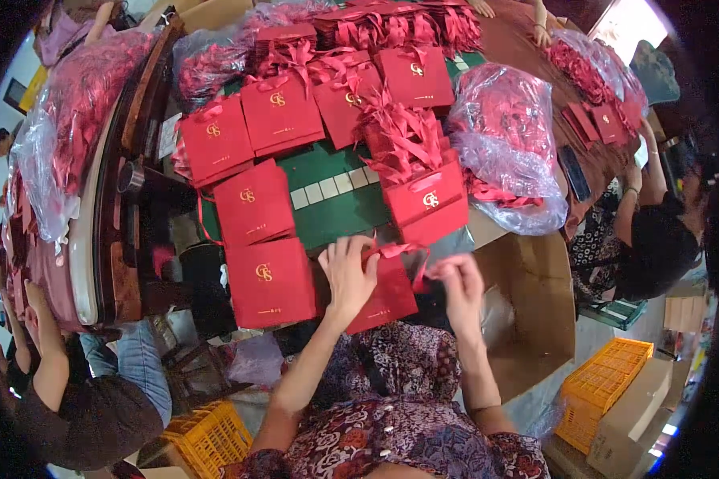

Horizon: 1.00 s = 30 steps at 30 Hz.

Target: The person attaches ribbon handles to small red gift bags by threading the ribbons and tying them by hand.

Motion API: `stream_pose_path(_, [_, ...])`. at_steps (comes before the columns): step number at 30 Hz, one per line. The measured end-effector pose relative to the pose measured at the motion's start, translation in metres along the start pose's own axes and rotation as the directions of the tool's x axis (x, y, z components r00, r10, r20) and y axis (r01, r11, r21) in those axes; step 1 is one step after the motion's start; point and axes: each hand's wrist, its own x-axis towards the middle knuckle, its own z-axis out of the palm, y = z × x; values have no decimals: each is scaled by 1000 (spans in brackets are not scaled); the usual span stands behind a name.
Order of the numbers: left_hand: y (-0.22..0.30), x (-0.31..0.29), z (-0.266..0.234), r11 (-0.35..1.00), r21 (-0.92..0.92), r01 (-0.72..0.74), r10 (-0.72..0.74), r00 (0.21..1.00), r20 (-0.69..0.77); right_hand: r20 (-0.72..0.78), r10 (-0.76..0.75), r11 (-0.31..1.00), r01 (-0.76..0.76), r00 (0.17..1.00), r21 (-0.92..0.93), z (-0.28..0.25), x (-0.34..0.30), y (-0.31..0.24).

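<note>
A red paper gift bag (pixel 385 297) lies flat before me at the table's near edge. Across its top runs a red ribbon (pixel 399 249). My left hand (pixel 348 275) is over the bag's upper left corner, its fingers bent and closed on the ribbon's left part. To the right of the bag, my right hand (pixel 460 289) pinches the loose ribbon end, slightly blurred. Just beyond my hands is a stack of red bags (pixel 430 203) with ribbons heaped on it. Another red bag stack (pixel 272 283) sits to the left.
Plastic-wrapped red bags (pixel 503 136) are at the right, above an open cardboard box (pixel 535 303). White tiles (pixel 335 188) line the green tabletop (pixel 327 219). Yellow crates (pixel 603 383) stand on the floor. Other people work on both sides; a phone (pixel 574 172) lies at the right.
</note>
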Motion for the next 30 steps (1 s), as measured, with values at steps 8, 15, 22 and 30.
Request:
stream_pose_path(8, [11,-35,-12,976,-217,-10,1,999,-40,137,-170,910,209,976,-358,29,-10,55])
stream_pose_path(15, [4,-45,-16,947,-315,54,-26,995,92,282,-233,835,340,931,-433,-3,-3,17])
stream_pose_path(22, [-1,-51,-30,977,-214,15,-10,1000,23,552,-157,555,535,819,-636,7,-20,33])
stream_pose_path(30, [-5,-59,-21,990,53,130,-134,987,91,368,-230,647,425,901,-633,28,-12,36])
